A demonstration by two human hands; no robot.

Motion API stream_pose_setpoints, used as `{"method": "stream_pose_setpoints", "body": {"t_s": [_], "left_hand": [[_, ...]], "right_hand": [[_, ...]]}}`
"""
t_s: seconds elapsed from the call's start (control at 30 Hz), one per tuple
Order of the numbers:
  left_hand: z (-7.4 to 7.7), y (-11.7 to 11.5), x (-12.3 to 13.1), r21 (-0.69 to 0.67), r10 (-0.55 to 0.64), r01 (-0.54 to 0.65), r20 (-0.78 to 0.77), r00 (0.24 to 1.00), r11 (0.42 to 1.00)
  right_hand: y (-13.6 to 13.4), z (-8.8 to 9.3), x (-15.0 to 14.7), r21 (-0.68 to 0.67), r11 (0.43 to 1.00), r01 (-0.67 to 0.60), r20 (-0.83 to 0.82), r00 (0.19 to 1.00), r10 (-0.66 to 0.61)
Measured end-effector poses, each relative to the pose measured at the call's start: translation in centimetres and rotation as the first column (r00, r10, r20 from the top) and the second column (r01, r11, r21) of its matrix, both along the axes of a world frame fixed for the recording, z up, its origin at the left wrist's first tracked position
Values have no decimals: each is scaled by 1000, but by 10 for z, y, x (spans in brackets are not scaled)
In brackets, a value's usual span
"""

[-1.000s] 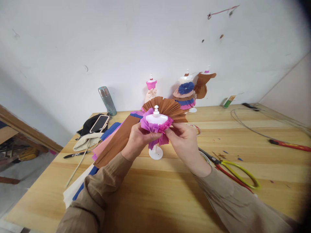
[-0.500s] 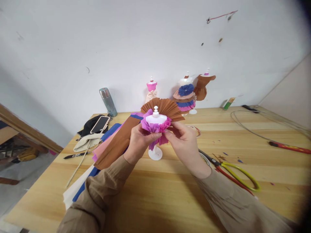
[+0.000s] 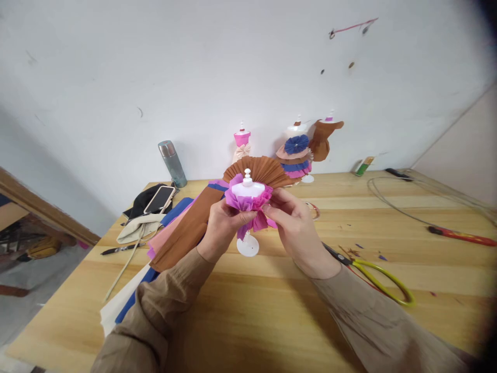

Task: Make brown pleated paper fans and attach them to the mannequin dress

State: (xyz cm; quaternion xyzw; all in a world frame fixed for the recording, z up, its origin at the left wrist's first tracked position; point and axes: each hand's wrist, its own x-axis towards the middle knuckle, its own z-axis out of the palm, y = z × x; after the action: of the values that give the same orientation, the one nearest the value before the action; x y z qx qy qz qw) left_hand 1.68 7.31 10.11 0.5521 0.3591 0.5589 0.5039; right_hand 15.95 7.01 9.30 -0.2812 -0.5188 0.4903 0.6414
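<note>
Mannequin (image 3: 247, 190) upright, knob up, base down, both hands gripping

Long tan sleeves (image 3: 163, 305) (loose, creased), perhaps linen.

Scissors (image 3: 351, 262) lie on the table (image 3: 252, 311) right of the mannequin (image 3: 247, 190), phone (image 3: 159, 198) left.

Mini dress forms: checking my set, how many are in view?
4. One white plastic form in purple paper ruffles, held between left hand and right hand; three by the wall: a pink-topped one, one with a blue rosette, one draped brown. Brown paper fan may hide more.
</note>
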Motion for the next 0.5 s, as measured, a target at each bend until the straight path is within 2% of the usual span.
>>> {"method": "stream_pose_setpoints", "body": {"t_s": [0.23, 0.5], "left_hand": [[0, 0, 1, 10, -11, 10, 61, 998, 1000], [-4, 1, 2, -9, 16, -15, 112, 994, 1000]], "right_hand": [[-1, 4, 0, 14, 1000, -16, 43, 999, 16], [-3, 7, 1, 34, 992, -124, 37, 992, 123]]}}
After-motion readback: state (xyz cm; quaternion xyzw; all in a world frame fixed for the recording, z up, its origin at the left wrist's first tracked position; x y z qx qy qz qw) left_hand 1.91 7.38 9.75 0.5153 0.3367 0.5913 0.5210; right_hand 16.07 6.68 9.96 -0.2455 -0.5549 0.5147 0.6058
